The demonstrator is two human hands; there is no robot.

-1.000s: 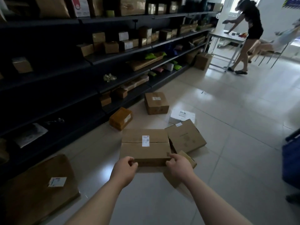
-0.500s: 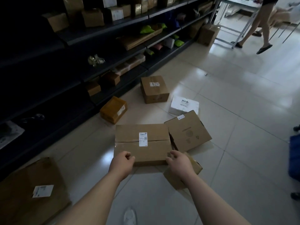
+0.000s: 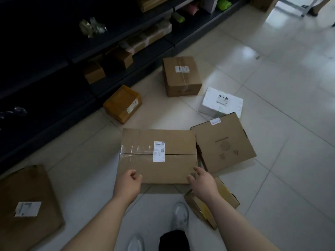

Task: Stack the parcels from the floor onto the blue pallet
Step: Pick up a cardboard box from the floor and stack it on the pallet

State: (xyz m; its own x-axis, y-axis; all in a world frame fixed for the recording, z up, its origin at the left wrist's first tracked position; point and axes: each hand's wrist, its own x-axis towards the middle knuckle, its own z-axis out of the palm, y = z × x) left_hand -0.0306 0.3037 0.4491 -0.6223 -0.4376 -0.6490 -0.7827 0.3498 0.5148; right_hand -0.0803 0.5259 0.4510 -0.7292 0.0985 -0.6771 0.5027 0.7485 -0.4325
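Shelves [image 3: 45, 84] murky; right hand [image 3: 202, 184] covers parcel [image 3: 145, 168] corner

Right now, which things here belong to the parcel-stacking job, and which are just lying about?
Job: left hand, right hand, taped box, white parcel, yellow box, tall brown box, printed flat box.
Lying about: dark shelving, shelf boxes, white shoes.
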